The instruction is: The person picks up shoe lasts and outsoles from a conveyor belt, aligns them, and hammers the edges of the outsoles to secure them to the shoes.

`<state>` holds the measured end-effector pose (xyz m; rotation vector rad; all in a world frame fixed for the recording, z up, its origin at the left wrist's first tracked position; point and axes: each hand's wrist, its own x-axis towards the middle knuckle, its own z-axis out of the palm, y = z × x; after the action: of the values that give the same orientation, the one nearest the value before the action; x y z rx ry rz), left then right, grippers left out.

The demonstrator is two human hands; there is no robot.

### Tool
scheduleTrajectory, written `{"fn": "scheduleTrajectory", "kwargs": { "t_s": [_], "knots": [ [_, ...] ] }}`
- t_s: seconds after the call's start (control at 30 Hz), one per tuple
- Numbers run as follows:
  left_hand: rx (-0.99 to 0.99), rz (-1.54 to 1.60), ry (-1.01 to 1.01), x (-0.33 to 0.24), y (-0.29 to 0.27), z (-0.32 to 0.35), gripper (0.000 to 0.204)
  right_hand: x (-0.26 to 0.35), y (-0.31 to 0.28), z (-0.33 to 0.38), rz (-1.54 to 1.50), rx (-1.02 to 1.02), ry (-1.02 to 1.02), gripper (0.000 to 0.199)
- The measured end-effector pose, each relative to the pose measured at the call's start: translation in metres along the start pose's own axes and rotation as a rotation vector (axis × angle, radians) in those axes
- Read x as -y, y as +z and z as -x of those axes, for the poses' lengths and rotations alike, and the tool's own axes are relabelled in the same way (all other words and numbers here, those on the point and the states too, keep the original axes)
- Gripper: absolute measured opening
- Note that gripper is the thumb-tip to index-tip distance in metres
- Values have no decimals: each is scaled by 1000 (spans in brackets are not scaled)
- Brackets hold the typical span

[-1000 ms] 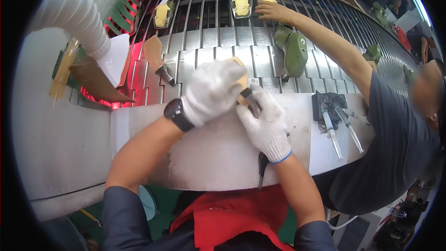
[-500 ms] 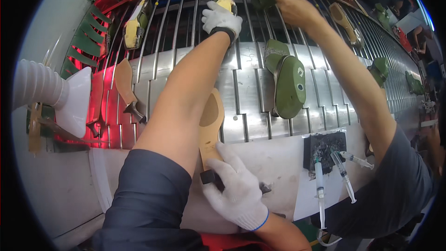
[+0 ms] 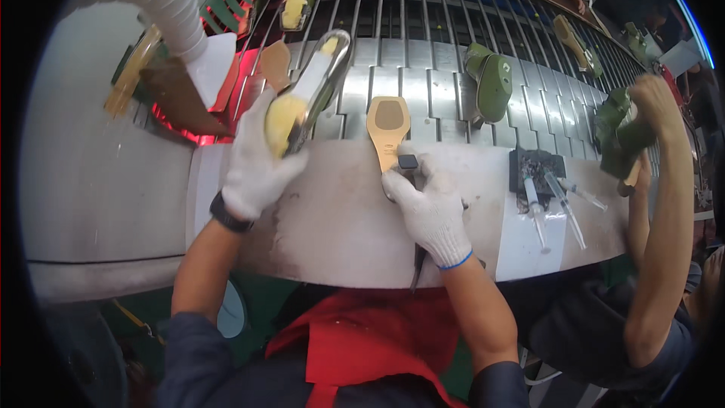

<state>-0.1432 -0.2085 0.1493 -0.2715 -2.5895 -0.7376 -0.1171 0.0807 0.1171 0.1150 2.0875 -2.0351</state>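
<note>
Right hand (image 3: 432, 210) on sole (image 3: 389, 125), illegible print (image 3: 390, 149)

Shoe workshop, production-line type, as I see it standing here; bearings from mid-bench, twelve lying on the far side. At twelve: one conveyor (image 3: 436, 83) of metal slats and rods. Just past twelve: one tan sole (image 3: 388, 127) with dark heel, in a gloved right hand (image 3: 434, 208). Toward eleven: one upturned shoe (image 3: 308, 81), underside yellow and white, in a gloved left hand (image 3: 257, 162). Between one and two: one green shoe form (image 3: 494, 91). At three: several syringes (image 3: 535, 208), tips at a black block (image 3: 547, 160), on a pale worktop (image 3: 325, 211); beyond them, one co-worker (image 3: 666, 242). Between ten and eleven: one white corrugated duct (image 3: 158, 0) with flared hood (image 3: 215, 72). At six: one red apron (image 3: 355, 347).
</note>
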Motion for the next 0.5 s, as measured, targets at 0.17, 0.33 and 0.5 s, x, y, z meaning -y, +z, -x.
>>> {"fn": "scheduleTrajectory", "kwargs": {
  "t_s": [0.17,0.33,0.5],
  "knots": [
    [99,-165,-62,-10,-81,122,93,4,44,110,340,94,-205,63],
    [53,292,-452,20,-95,163,60,-40,55,158,494,-142,-509,72],
    [-119,28,72,-22,-119,155,48,-45,48,152,477,-240,-448,63]
  ]
}}
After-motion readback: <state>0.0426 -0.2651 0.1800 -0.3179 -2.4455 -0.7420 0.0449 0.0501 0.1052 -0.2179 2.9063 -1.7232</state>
